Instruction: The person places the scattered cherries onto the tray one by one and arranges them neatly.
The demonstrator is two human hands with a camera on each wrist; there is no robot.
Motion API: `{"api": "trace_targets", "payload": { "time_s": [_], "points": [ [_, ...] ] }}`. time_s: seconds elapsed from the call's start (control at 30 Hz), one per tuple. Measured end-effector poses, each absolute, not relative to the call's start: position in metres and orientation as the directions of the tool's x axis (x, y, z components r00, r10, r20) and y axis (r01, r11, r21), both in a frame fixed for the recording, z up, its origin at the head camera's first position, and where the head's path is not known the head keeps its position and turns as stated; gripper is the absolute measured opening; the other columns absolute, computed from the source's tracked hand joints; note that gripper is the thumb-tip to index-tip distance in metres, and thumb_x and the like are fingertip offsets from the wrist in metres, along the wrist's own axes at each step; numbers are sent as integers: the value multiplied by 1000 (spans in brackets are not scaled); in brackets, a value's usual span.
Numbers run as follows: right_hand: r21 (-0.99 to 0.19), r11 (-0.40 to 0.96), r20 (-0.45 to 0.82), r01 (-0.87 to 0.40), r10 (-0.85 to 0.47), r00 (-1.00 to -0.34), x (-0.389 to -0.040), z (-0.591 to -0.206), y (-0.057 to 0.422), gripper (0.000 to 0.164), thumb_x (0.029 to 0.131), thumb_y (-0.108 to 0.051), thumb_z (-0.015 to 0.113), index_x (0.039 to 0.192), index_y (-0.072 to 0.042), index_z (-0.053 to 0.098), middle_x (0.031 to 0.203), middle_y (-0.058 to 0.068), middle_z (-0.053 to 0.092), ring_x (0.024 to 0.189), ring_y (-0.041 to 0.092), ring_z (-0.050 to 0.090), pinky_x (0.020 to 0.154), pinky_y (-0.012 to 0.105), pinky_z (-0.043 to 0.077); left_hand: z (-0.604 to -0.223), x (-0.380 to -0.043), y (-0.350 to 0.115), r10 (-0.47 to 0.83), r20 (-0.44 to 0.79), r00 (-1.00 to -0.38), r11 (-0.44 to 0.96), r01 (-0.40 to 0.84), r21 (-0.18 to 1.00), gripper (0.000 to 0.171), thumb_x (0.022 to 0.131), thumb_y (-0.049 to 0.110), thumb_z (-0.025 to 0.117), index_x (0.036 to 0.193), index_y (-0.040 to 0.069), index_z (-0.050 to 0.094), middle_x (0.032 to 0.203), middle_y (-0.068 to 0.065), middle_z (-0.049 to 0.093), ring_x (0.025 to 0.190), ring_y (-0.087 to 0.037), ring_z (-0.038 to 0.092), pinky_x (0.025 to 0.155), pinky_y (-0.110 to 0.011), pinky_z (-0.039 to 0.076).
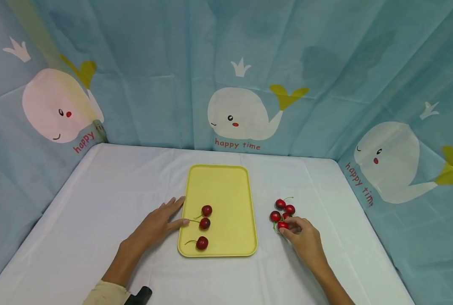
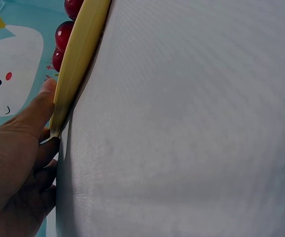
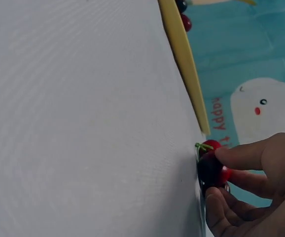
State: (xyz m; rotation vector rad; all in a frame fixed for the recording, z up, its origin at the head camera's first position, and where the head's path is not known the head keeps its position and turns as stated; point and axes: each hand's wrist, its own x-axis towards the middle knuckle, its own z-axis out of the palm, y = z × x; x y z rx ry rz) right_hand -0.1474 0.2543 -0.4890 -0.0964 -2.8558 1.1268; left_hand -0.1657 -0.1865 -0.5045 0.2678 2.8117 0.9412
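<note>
A yellow tray (image 1: 226, 190) lies on the white tablecloth, with three dark red cherries (image 1: 201, 242) on its left half, their stems pointing left. At the tray's left edge is my left hand (image 1: 154, 226), its fingers extended. The thumb lies over the rim and the index fingertip touches it; the left wrist view shows the other fingers beside the edge. Right of the tray, my right hand (image 1: 306, 241) pinches a cherry (image 1: 282, 225) between thumb and fingers. This cherry is the nearest of a small cluster of cherries (image 1: 275, 216), partly hidden by the fingers.
White cloth (image 1: 134, 178) covers the table around the tray. Blue curtains (image 1: 154, 84) printed with whales hang along the back and both sides. A black object (image 1: 140, 295) shows by the left sleeve at the bottom.
</note>
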Motion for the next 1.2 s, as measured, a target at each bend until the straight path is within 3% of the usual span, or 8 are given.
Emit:
{"api": "trace_targets", "payload": {
  "time_s": [0.33, 0.57, 0.9, 1.2],
  "points": [
    [-688, 725, 15, 37, 66, -998, -146, -488, 257, 29, 95, -10, 78, 124, -12, 78, 111, 8, 70, 94, 20, 66, 68, 23, 51, -504, -165, -187, 222, -89, -971, 782, 122, 612, 87, 99, 61, 67, 167, 18, 36, 169, -26, 34, 153, -59, 28, 119, -76, 29],
    [-673, 738, 21, 50, 86, -996, -148, -491, 254, 34, 90, -15, 86, 123, -10, 78, 106, 10, 70, 93, 23, 66, 63, 22, 52, -505, -165, -186, 213, -95, -972, 786, 113, 608, 86, 99, 61, 67, 167, 18, 36, 169, -26, 34, 153, -59, 28, 118, -76, 30],
    [-658, 750, 13, 73, 108, -994, -148, -492, 251, 33, 87, -20, 91, 117, -11, 80, 103, 8, 69, 91, 22, 65, 66, 19, 54, -505, -166, -186, 214, -100, -972, 792, 112, 601, 87, 98, 62, 66, 167, 19, 36, 169, -25, 34, 153, -59, 28, 118, -76, 30],
    [-701, 712, 33, 39, 87, -996, -146, -487, 256, 42, 89, -13, 87, 128, -9, 73, 118, 10, 76, 98, 25, 76, 69, 20, 57, -503, -165, -185, 210, -107, -972, 789, 104, 606, 86, 99, 60, 67, 167, 18, 36, 169, -26, 34, 153, -58, 28, 118, -76, 30]
  ]
}}
